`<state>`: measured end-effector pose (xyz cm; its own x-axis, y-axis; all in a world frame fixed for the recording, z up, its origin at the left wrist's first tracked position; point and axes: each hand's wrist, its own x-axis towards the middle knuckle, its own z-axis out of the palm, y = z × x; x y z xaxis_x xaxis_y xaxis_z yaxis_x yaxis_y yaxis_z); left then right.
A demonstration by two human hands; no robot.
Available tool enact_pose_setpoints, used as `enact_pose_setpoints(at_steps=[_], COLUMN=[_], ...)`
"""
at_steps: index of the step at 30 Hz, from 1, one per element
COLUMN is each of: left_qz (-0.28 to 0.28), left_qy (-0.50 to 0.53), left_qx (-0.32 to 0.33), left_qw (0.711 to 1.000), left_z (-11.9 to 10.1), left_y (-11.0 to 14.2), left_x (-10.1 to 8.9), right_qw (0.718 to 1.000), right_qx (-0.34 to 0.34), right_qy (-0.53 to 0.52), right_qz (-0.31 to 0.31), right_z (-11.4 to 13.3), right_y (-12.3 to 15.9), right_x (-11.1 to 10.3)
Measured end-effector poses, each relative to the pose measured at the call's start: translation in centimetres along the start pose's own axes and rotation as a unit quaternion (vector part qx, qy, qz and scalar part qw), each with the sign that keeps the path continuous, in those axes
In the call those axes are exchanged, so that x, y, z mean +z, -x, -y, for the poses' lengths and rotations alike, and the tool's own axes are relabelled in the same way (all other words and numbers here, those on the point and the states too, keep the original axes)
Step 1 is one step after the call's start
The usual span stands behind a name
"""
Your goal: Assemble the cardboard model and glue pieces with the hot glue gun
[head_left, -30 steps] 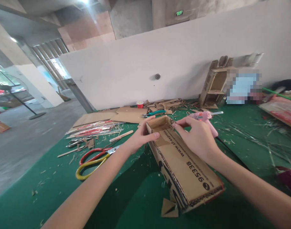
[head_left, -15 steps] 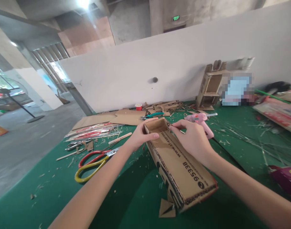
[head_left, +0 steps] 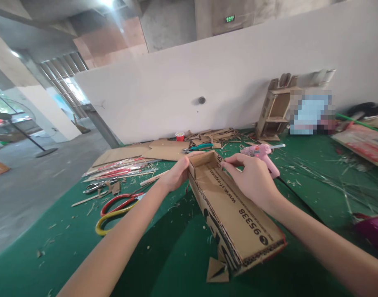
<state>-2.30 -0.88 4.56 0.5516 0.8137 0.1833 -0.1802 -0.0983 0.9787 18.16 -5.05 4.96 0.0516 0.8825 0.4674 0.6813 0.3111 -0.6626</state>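
Note:
A long cardboard box (head_left: 235,206), printed with black lettering and numbers, slants across the green table with a raised recess at its far end. My left hand (head_left: 177,173) is closed round the far left corner, its fingers partly hidden behind the box. At the far right edge, my right hand (head_left: 246,173) has thumb and forefinger pinched against the cardboard wall. A pink glue gun (head_left: 263,154) lies just beyond my right hand. Scissors with one red and one yellow handle (head_left: 114,212) rest left of the box, partly covered by my left forearm.
Teal-handled pliers (head_left: 201,147), flat cardboard sheets (head_left: 167,150) and a red cup (head_left: 179,136) lie toward the white wall. A cardboard structure (head_left: 274,111) stands at the back right. A cardboard scrap (head_left: 217,270) sits by the box's near end; a purple object (head_left: 371,231) is at right.
My left thumb has lifted from over the box's far recess and moved back to its outer left side. My right hand stays pinched at the right edge. The view has shifted slightly.

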Motion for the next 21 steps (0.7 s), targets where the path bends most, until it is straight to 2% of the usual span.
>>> enact_pose_setpoints(at_steps=[3,12,21], left_qz=[0.022,-0.038,-0.059], left_qy=[0.059,0.067,0.08], left_qx=[-0.027,-0.048,-0.07], left_qw=[0.998,0.996,0.993], left_z=[-0.46,0.19,0.19], left_y=[-0.19,-0.65,-0.69], left_x=[0.2,0.56,0.71], right_qw=[1.0,1.0,1.0], right_qx=[-0.006,-0.004,0.003], right_qy=[0.006,0.01,0.016], right_qz=[-0.003,0.007,0.013], right_z=[-0.15,-0.28,-0.29], right_y=[-0.11,-0.26,-0.18], right_x=[0.08,0.16,0.11])
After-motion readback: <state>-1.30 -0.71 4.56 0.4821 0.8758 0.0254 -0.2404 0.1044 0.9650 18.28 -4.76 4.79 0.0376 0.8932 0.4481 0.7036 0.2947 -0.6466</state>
